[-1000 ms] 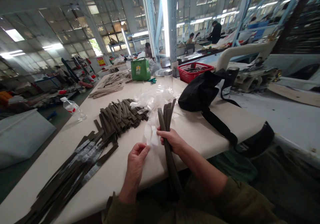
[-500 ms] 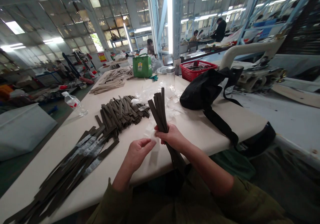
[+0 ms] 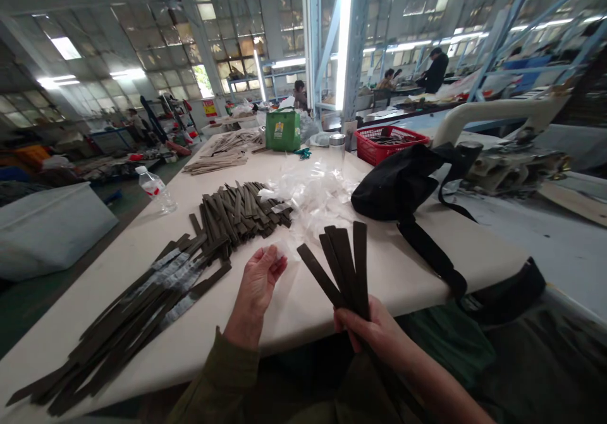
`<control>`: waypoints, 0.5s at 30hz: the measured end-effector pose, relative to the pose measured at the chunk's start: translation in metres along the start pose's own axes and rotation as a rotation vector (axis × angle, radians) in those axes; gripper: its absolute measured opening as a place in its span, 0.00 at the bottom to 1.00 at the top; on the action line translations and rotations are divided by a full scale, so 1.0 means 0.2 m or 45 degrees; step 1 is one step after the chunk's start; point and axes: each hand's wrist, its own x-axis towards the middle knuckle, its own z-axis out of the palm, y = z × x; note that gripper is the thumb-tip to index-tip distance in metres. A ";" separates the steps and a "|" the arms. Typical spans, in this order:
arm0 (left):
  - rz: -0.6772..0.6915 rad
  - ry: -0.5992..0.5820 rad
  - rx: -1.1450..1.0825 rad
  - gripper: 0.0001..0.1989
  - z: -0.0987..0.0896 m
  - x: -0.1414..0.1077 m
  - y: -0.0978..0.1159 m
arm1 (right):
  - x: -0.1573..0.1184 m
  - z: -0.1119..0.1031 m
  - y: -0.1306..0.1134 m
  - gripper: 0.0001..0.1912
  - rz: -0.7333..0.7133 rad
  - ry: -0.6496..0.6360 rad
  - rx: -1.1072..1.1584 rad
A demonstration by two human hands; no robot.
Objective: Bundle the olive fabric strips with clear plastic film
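My right hand (image 3: 367,326) is closed round a fanned bunch of dark olive fabric strips (image 3: 344,263), held upright over the table's front edge. To its left, my left hand (image 3: 258,278) pinches a small piece of thin clear plastic (image 3: 287,251) between thumb and fingers. A heap of loose dark strips (image 3: 237,212) lies just beyond my left hand. Nearer on the left are longer strips (image 3: 118,329), with clear plastic wraps (image 3: 164,278) round their middles. Crumpled clear plastic (image 3: 313,187) lies behind the held bunch.
The pale table (image 3: 156,228) also carries a water bottle (image 3: 156,189), a green bag (image 3: 283,130), a lidded jar (image 3: 336,152), a red basket (image 3: 386,146) and a black strapped bag (image 3: 398,184). A sewing machine (image 3: 502,158) stands at right. Several people are in the background.
My right hand has drawn the strips down and to the right, and they are fanned wider. My left hand has moved slightly up and away from them with the plastic.
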 end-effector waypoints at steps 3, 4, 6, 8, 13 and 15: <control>0.045 -0.096 0.145 0.16 0.03 -0.01 -0.02 | -0.01 -0.01 0.00 0.18 0.050 0.165 0.016; 0.059 -0.154 0.225 0.15 0.05 -0.01 -0.03 | 0.01 -0.02 -0.02 0.18 0.062 0.235 0.022; 0.073 -0.263 0.389 0.13 0.07 -0.04 -0.07 | 0.08 -0.03 -0.07 0.17 0.070 0.352 0.067; 0.068 -0.348 0.523 0.12 0.08 -0.07 -0.12 | 0.16 -0.03 -0.12 0.17 0.040 0.413 0.177; -0.005 -0.409 0.659 0.09 0.05 -0.15 -0.19 | 0.32 0.01 -0.12 0.15 0.025 0.360 0.271; -0.044 -0.430 0.660 0.09 0.02 -0.17 -0.18 | 0.34 0.02 -0.10 0.13 0.028 0.364 0.210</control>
